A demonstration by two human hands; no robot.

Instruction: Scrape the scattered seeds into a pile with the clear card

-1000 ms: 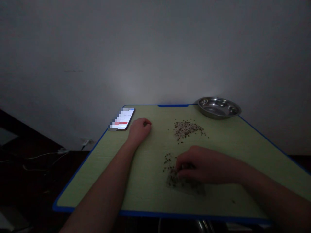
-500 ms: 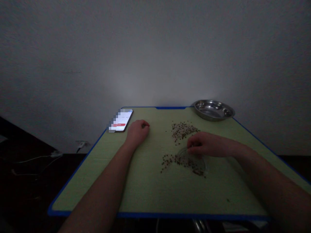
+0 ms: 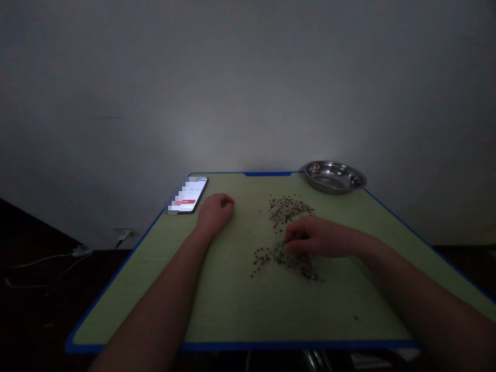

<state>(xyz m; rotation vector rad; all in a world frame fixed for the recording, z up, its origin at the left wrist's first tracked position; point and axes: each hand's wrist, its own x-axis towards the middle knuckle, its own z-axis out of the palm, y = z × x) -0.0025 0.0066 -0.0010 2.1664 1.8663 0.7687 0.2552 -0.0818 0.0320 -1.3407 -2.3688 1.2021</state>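
My right hand (image 3: 315,236) is closed, its fingertips pinched at the far edge of a clear, round, dish-like piece (image 3: 300,266). Motion smears that piece, and I cannot tell whether it is a dish or a lid. Small dark grains (image 3: 261,257) lie around it and show in or through it. Just beyond the fingers is a heap of pale and dark grains (image 3: 289,208). My left hand (image 3: 214,211) rests on the table with curled fingers. A small dark spot shows between its thumb and fingers, too small to name.
The green table (image 3: 225,305) has a blue rim. A steel bowl (image 3: 335,177) stands at the far right corner against the wall. At the far left lies a lit phone (image 3: 191,196). One dark speck (image 3: 356,318) sits near the front right. A plug and cables (image 3: 124,237) are beyond the left edge.
My right hand has shifted slightly left with the clear round piece, which is now blurred. My left hand keeps its place beside the phone. The whole view has shifted a little.
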